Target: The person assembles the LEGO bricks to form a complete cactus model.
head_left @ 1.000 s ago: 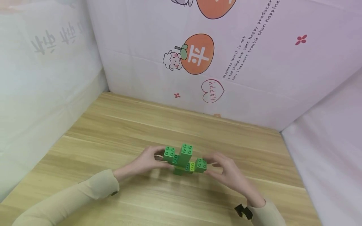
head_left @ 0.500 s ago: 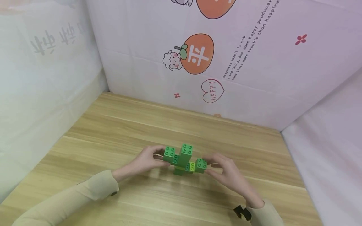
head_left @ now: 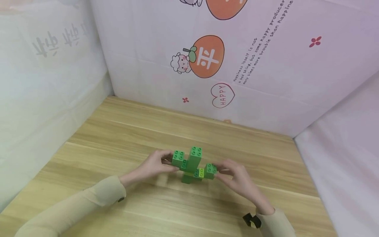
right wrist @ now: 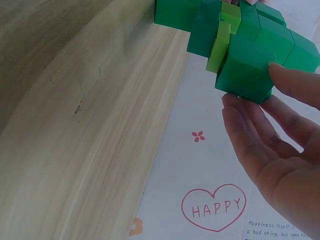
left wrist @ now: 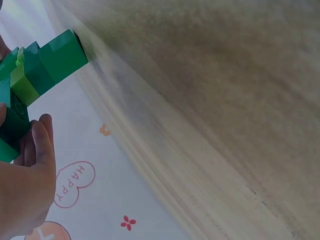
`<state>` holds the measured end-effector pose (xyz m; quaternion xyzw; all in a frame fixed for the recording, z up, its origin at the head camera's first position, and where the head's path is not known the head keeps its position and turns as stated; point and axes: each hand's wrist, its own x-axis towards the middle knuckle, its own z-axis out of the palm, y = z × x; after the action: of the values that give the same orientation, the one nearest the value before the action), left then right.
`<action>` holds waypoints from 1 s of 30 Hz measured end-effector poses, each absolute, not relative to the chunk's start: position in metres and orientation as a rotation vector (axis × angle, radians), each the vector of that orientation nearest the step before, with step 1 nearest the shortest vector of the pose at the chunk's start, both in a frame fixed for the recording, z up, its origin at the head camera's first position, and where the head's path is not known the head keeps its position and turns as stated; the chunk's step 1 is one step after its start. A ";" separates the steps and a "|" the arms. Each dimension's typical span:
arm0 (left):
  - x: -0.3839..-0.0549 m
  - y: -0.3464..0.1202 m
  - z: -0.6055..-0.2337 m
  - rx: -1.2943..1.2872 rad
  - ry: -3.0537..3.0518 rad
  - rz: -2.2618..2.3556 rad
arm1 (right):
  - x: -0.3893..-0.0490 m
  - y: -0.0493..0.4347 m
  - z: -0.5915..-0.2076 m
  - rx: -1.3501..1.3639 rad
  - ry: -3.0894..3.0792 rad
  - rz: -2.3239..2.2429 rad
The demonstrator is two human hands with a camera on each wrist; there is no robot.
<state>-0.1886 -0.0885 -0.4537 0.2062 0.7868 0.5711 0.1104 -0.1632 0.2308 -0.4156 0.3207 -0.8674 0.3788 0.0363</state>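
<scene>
A figure of green toy building blocks (head_left: 193, 161) stands upright between the two hands, with a tall middle column and an arm on each side. Lime-green pieces show within it, one of them on the right arm (head_left: 201, 172). My left hand (head_left: 156, 163) pinches the block at the end of the left arm (head_left: 177, 159), thumb in front and fingers behind. On the other side, my right hand (head_left: 237, 177) pinches the right arm's end block (right wrist: 247, 67) between thumb and fingertips. In the left wrist view, the left hand (left wrist: 30, 180) partly hides the figure.
The wooden tabletop (head_left: 142, 210) spreads under the figure and both forearms. White printed sheeting (head_left: 266, 98) rises behind the table, and plain white sheets hang at the left (head_left: 59, 92) and right (head_left: 340, 158). A black piece (head_left: 252, 220) sits at the right cuff.
The figure's top and both arms have risen slightly in the head view, and the hands have moved with them. Both hands keep their grip throughout.
</scene>
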 end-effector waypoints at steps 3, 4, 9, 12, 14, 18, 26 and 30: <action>-0.192 -0.088 -0.453 0.598 2.317 1.667 | -0.166 0.232 -0.416 0.968 -2.669 1.189; -0.193 -0.087 -0.453 0.599 2.320 1.664 | -0.167 0.232 -0.416 0.964 -2.674 1.200; -0.199 -0.086 -0.455 0.598 2.332 1.646 | -0.174 0.234 -0.418 0.959 -2.701 1.251; -0.202 -0.085 -0.455 0.573 2.332 1.638 | -0.177 0.235 -0.419 0.957 -2.716 1.270; -0.204 -0.085 -0.454 0.549 2.337 1.632 | -0.180 0.236 -0.420 0.963 -2.714 1.272; -0.209 -0.084 -0.453 0.504 2.335 1.626 | -0.184 0.236 -0.420 0.959 -2.735 1.256; -0.213 -0.083 -0.453 0.449 2.346 1.617 | -0.192 0.235 -0.420 0.938 -2.783 1.256; -0.213 -0.082 -0.453 0.438 2.357 1.622 | -0.195 0.236 -0.421 0.947 -2.785 1.248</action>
<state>-0.2132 -0.0825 -0.4533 0.1503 0.8081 0.5561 0.1231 -0.1950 0.2356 -0.4205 0.2961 -0.8713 0.3905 -0.0268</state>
